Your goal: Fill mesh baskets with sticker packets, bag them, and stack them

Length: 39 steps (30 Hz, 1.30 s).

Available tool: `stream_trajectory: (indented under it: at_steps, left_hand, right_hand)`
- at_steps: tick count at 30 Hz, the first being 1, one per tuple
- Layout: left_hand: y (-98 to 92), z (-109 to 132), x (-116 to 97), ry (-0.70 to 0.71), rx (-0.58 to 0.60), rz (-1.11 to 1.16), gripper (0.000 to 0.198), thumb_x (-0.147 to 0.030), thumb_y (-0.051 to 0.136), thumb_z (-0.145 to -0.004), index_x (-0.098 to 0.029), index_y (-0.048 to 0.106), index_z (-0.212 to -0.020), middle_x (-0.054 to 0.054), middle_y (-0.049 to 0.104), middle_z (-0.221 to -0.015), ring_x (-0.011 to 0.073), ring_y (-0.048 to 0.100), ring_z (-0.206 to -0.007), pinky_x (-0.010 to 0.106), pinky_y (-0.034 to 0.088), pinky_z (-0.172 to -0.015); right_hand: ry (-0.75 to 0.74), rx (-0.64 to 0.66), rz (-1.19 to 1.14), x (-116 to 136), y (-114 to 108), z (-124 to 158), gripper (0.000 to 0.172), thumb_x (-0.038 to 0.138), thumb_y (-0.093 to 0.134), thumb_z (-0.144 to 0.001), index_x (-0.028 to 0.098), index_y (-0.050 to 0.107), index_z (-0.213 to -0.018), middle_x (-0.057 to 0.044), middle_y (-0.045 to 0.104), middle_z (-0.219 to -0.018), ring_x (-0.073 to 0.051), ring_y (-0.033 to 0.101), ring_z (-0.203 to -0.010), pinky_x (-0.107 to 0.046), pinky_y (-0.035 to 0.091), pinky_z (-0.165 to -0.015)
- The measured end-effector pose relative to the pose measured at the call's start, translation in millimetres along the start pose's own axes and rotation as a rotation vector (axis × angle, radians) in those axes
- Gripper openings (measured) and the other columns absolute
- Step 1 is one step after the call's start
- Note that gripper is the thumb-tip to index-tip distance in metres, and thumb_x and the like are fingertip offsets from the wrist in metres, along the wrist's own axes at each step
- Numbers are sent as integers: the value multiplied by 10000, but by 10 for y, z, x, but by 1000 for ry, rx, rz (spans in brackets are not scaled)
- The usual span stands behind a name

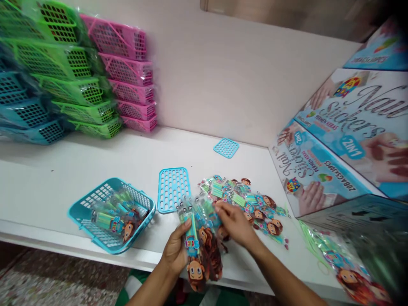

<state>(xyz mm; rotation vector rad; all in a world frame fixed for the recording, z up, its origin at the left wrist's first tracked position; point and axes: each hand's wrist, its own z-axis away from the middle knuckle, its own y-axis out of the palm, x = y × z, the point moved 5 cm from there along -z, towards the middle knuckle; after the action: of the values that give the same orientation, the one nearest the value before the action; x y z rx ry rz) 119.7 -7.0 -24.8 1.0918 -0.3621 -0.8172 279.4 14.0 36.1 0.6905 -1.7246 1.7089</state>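
In my left hand [176,250] is a fanned bunch of clear packets [195,255], each with green sticks, a blue label and a cartoon monkey-like face at its lower end. The thumb presses on the front packet. My right hand [235,223] pinches another packet [212,214] at the right side of this bunch, above the table's front edge. Just beyond that hand lies a loose pile of the same packets [255,202]. To the left stands a blue plastic basket [110,246] with several such packets inside.
A blue perforated panel [174,189] lies behind my hands, and a smaller one [226,147] near the wall. Wrapped stacks of green baskets [68,61], pink baskets [127,68] and blue baskets [28,112] rise at left. Nail-sticker cartons [338,170] stand at right, beside a bag of packets [347,259].
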Motion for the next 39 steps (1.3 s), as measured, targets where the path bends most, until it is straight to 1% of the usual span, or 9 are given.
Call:
stream_trajectory:
  at_steps: [4, 9, 15, 19, 24, 30, 32, 35, 39]
  left_hand:
    - [-46, -18, 68, 28, -39, -4, 186, -165, 627, -800, -104, 674, -969, 83, 743, -768, 254, 711, -850, 420, 532, -877]
    - [-194, -16, 98, 25, -55, -26, 158, -152, 612, -812, -111, 672, -952, 70, 741, -749, 236, 716, -814, 409, 550, -845]
    - [-321, -26, 17, 25, -63, -4, 88, -157, 636, -794, -118, 693, -849, 80, 748, -756, 248, 714, -843, 415, 543, -865]
    - [-311, -38, 13, 17, -30, 8, 83, -152, 654, -780, -120, 704, -838, 84, 750, -765, 259, 710, -870, 428, 532, -884]
    - [-217, -30, 142, -52, 35, 35, 93, -179, 673, -771, -118, 712, -828, 80, 748, -732, 259, 718, -819, 428, 534, -876]
    - [-139, -57, 221, 10, -1, -32, 135, -168, 664, -767, -136, 708, -891, 64, 751, -773, 242, 717, -814, 414, 538, -875]
    - [-145, -59, 213, 13, -3, -38, 126, -154, 660, -768, -137, 708, -882, 60, 749, -771, 248, 711, -858, 416, 526, -896]
    - [-177, -43, 204, -35, 14, -18, 119, -162, 675, -757, -128, 711, -865, 71, 749, -793, 260, 705, -888, 425, 514, -916]
    - [-254, -13, 164, -61, 11, -4, 115, -195, 689, -754, -142, 720, -851, 54, 744, -727, 248, 714, -833, 416, 515, -914]
  right_hand:
    - [10, 23, -214, 237, 233, 312, 303, 384, 429, -928, 215, 662, -1022, -15, 681, -850, -174, 615, -811, -284, 460, -733]
    - [-184, 57, 113, 279, 158, 333, 356, 385, 369, -959, 233, 690, -980, -61, 659, -991, -189, 580, -941, -324, 432, -843]
    - [61, -160, 547, -604, -393, 30, 417, 406, 455, -914, 134, 583, -1202, -161, 614, -1156, -269, 542, -1064, -384, 407, -907]
    - [147, -122, 668, -1020, -540, -56, 293, 294, 446, -903, 124, 673, -976, -170, 653, -964, -278, 578, -928, -387, 411, -834]
    - [137, -172, 515, -730, -521, 32, 308, 310, 390, -928, 162, 656, -972, -105, 664, -957, -221, 584, -926, -335, 419, -826]
    - [140, 89, -415, -109, 184, 314, 277, 414, 516, -862, 191, 622, -987, -6, 659, -793, -160, 600, -715, -273, 460, -645]
    - [87, 69, -403, 24, 298, 381, 236, 384, 513, -874, 192, 639, -931, -13, 666, -816, -162, 608, -767, -277, 462, -693]
    - [-71, 55, -132, 88, 240, 401, 248, 347, 470, -911, 216, 681, -908, -28, 677, -872, -172, 607, -851, -302, 455, -781]
    - [-123, -103, 195, -393, -302, 213, 319, 253, 404, -928, 199, 622, -1155, -80, 651, -1113, -183, 582, -1025, -321, 442, -904]
